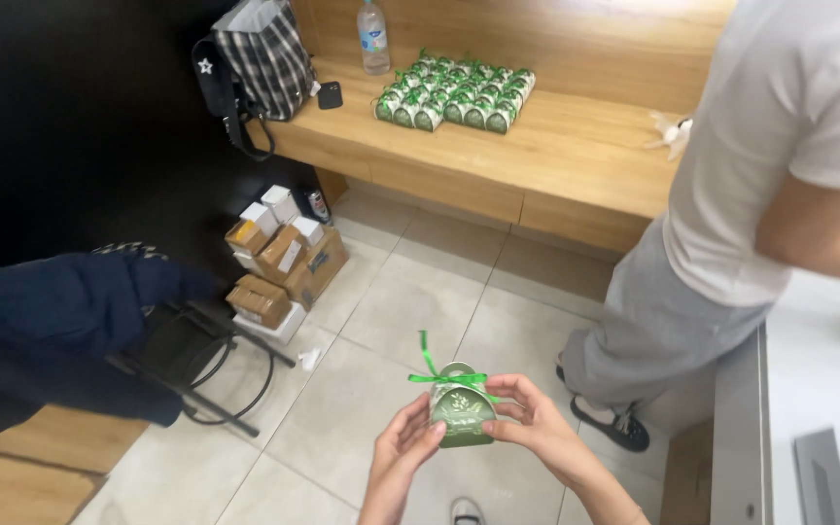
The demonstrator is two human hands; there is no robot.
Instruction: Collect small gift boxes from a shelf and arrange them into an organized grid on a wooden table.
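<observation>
A small green gift box (460, 406) with a white leaf pattern and a green ribbon bow on top is held low in the middle of the view. My left hand (402, 449) grips its left side and my right hand (534, 422) grips its right side, fingers near the ribbon. Both hands hold it above the tiled floor. Several matching green boxes (457, 97) stand in rows on the wooden bench (556, 146) at the back.
Another person in a white shirt and grey trousers (731, 194) stands at the right beside a white counter (819, 389). A plaid bag (262, 58), a phone and a water bottle (373, 37) sit on the bench. Cardboard cartons (284, 262) are stacked on the floor. A dark jacket (60, 301) drapes over a chair at the left.
</observation>
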